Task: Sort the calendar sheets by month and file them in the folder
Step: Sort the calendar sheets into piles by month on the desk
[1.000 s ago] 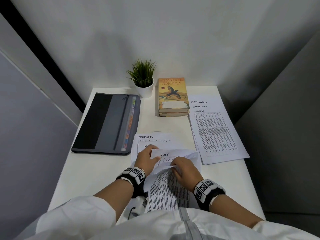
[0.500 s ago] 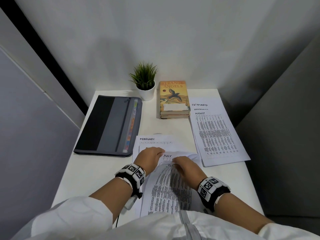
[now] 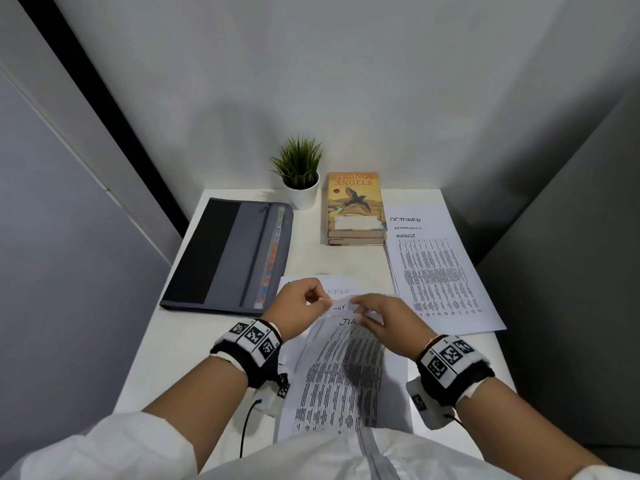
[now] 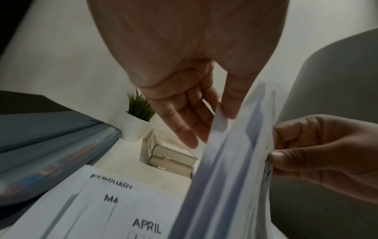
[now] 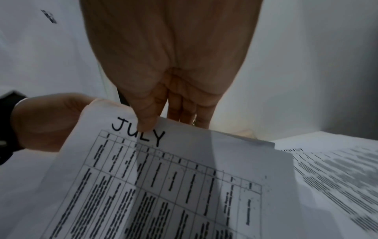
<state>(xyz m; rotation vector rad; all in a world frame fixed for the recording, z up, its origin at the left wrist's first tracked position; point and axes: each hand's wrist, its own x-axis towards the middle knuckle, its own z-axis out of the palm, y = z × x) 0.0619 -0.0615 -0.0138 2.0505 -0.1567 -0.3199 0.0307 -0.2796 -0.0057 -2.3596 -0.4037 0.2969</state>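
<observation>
The JULY calendar sheet (image 5: 184, 186) is lifted at its top edge above the table's near middle, with another sheet (image 3: 346, 368) headed "JU" hanging under it. My left hand (image 3: 320, 299) pinches the sheets' top left edge, thumb against fingers (image 4: 214, 122). My right hand (image 3: 360, 304) pinches the top right, its thumb on the JULY heading (image 5: 163, 124). Beneath lies a fanned stack (image 4: 114, 202) showing FEBRUARY, MA… and APRIL. A second stack (image 3: 440, 275) at the right shows OCTOBER, SEPTEMBER, AUGUST. The grey and black folder (image 3: 228, 258) lies shut at the left.
Two stacked books (image 3: 356, 206) and a small potted plant (image 3: 301, 174) stand at the back of the white table (image 3: 180, 358). Grey partition walls close in on both sides. Bare tabletop shows at the near left and between folder and books.
Both hands have raised the JULY sheet's top edge off the stack. My left hand now pinches the edge and hides the FEBRUARY heading in the head view.
</observation>
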